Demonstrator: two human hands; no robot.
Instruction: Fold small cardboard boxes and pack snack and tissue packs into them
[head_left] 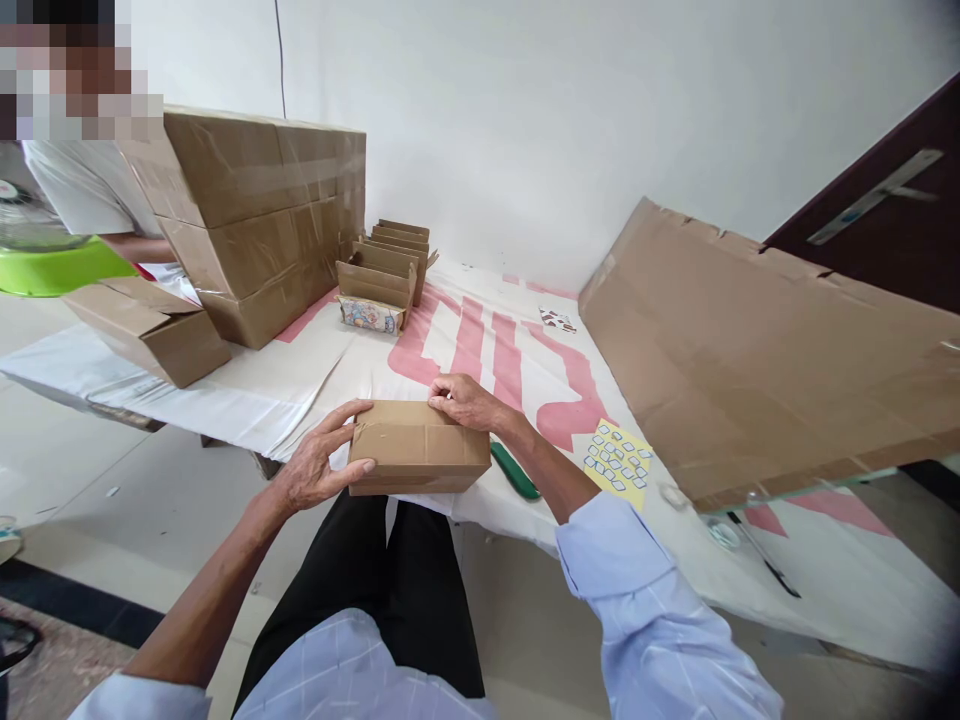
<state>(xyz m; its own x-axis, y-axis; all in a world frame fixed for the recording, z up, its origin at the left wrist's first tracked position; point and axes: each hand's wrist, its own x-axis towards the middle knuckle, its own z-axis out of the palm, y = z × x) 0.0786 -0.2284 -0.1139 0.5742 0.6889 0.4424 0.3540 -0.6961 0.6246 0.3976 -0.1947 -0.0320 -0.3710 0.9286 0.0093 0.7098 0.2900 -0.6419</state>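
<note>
One brown rectangular cardboard box (420,448), top flaps apparently down, sits at the near edge of the surface (319,375), between both hands. Left hand (324,462): fingers spread wide, thumb along the box's near side, fingertips at the far left corner; braces that end, not wrapped round it. Right hand (466,402): mostly curled, thumb and finger pinched together at the far right top edge; can't tell if anything thin is in the pinch.

Step in hand, as judged: working the top edge or flap of the box while steadying it. Next move seems to call for the left hand holding that end firm and the right hand pressing or drawing evenly along the edge; a slip could let the flap lift.

Under the right forearm: dark green elongated object with rounded ends (515,472). Right of the right hand: yellow paper sheet with rows of small white stickers (616,462). Beyond both hands: row of open brown cardboard boxes (390,268), colourful printed packet (370,315) at its near end. Far left of the left hand: another brown cardboard box (154,330), tall taped stack of brown cartons (274,220), co-worker's white sleeve (79,190). Far right of the right hand: large brown cardboard panel (765,360), leaning.
</note>
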